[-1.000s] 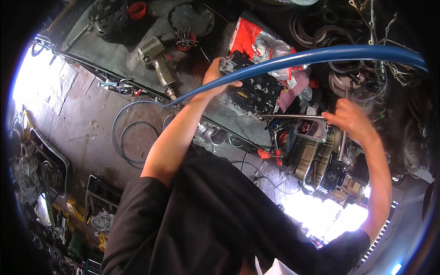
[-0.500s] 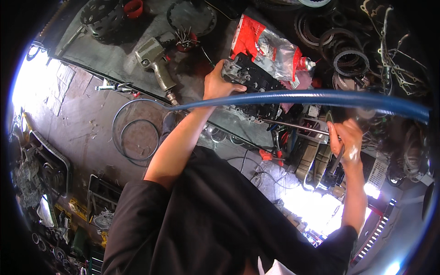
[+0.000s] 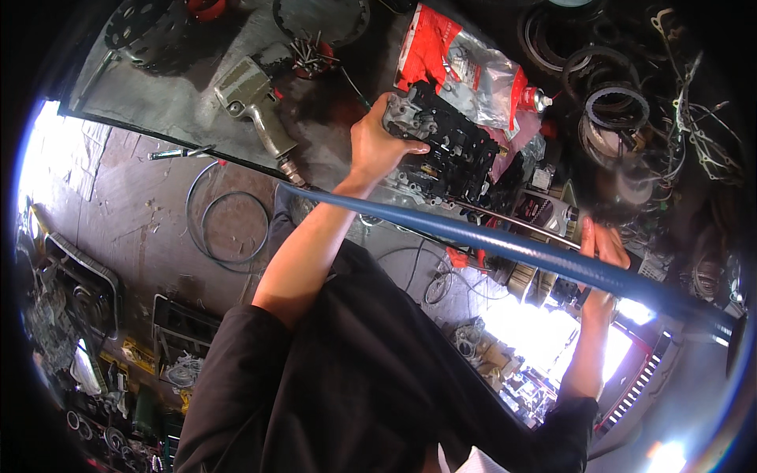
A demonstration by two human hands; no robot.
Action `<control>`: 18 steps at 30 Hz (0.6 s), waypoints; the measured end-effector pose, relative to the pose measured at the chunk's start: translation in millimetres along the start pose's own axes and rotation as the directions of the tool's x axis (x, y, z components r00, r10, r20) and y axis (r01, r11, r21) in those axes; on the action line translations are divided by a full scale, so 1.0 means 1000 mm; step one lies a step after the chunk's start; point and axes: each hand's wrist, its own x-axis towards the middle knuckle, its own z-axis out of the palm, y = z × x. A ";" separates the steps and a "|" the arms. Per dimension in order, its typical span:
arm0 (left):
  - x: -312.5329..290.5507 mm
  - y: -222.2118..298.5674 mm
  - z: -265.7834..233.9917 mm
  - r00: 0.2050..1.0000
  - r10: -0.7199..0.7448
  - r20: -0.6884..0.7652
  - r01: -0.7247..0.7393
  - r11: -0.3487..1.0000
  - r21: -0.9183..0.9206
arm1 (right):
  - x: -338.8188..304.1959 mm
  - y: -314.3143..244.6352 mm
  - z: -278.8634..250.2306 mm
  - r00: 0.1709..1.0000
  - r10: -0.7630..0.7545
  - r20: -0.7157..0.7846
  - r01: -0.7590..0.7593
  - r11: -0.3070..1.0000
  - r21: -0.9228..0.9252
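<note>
My left hand (image 3: 375,150) is closed around the left end of a black and silver machine part (image 3: 453,150), like a transmission valve body, its thumb lying over the near side. The part rests near the bench's front edge. My right hand (image 3: 605,243) grips the handle end of a long-shafted metal tool (image 3: 516,221); its thin shaft runs left to the near edge of the part. Whether the tip is seated there cannot be made out. A thick blue hose (image 3: 473,229) crosses in front of my left forearm and hides part of my right hand.
An air impact wrench (image 3: 256,106) lies on the metal bench (image 3: 181,94), left of the part. Behind are a red cup of metal pins (image 3: 314,59), a red and clear bag (image 3: 465,67) and a spray can (image 3: 536,99). Rings (image 3: 617,106) and gaskets (image 3: 698,142) lie right.
The view has shifted a little. The blue hose's right side has swung down, now across my right hand. The right hand sits slightly lower and farther right, still on the tool; the left keeps its grip.
</note>
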 end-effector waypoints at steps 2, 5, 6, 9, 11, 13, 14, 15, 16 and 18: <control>0.001 -0.002 0.000 1.000 0.001 -0.007 -0.001 1.000 0.010 | 0.001 -0.006 0.002 0.998 -0.037 -0.047 0.035 0.999 -0.030; 0.003 -0.006 0.001 1.000 -0.009 -0.010 0.010 1.000 0.012 | 0.003 -0.013 0.003 0.999 0.000 -0.048 -0.002 0.999 -0.040; 0.004 -0.007 0.000 1.000 -0.015 -0.009 0.015 1.000 0.012 | 0.004 -0.014 0.003 0.998 0.021 -0.057 -0.023 0.999 -0.036; 0.005 -0.009 0.000 1.000 -0.004 -0.006 0.004 1.000 0.013 | 0.003 -0.015 0.006 0.992 0.091 -0.085 -0.096 0.994 -0.055; 0.005 -0.008 -0.001 1.000 0.006 -0.005 -0.006 1.000 -0.009 | 0.003 -0.013 0.009 0.991 0.090 -0.103 -0.095 0.994 -0.049; 0.006 -0.006 -0.002 1.000 0.002 0.003 -0.002 1.000 -0.019 | 0.002 -0.012 0.010 0.987 0.116 -0.115 -0.123 0.991 -0.052; 0.006 -0.005 -0.002 1.000 -0.005 0.006 0.005 1.000 -0.022 | 0.001 -0.011 0.010 0.986 0.126 -0.105 -0.132 0.990 -0.056; 0.005 -0.005 -0.002 1.000 -0.014 0.011 0.014 1.000 -0.028 | 0.001 -0.010 0.011 0.981 0.157 -0.110 -0.163 0.985 -0.048; 0.006 -0.004 -0.003 0.999 -0.022 0.025 0.023 0.999 -0.031 | 0.000 -0.010 0.012 0.975 0.190 -0.116 -0.196 0.980 -0.038; 0.005 -0.003 -0.003 1.000 0.007 0.009 -0.007 0.999 -0.042 | -0.001 -0.010 0.016 0.961 0.216 -0.174 -0.228 0.972 -0.051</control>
